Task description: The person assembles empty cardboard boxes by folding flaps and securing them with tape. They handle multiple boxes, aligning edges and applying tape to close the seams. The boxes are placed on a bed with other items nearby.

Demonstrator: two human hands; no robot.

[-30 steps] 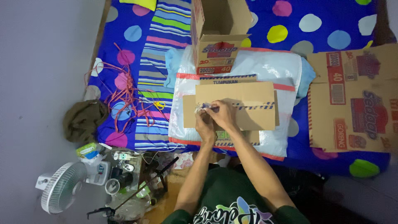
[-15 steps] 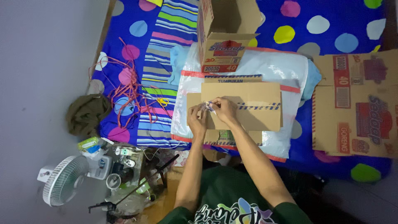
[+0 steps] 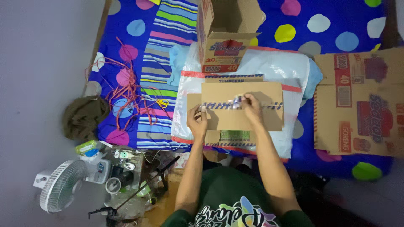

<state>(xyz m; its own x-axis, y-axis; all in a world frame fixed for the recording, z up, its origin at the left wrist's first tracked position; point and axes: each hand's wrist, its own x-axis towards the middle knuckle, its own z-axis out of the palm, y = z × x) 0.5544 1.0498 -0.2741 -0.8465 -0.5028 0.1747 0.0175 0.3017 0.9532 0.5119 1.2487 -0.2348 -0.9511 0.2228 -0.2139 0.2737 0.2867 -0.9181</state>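
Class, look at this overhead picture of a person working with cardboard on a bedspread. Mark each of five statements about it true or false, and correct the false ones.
1. Both hands rest on a flat brown cardboard piece that bears a striped tape line. True.
2. The right hand is empty. False: its fingers pinch a small shiny thing at the tape line; what it is cannot be told.
3. An open cardboard box stands beyond the flat piece. True.
4. The left hand holds scissors. False: it presses on the left end of the cardboard piece.
5. A small white fan lies on the bedspread. False: it is on the floor at lower left, off the bedspread.
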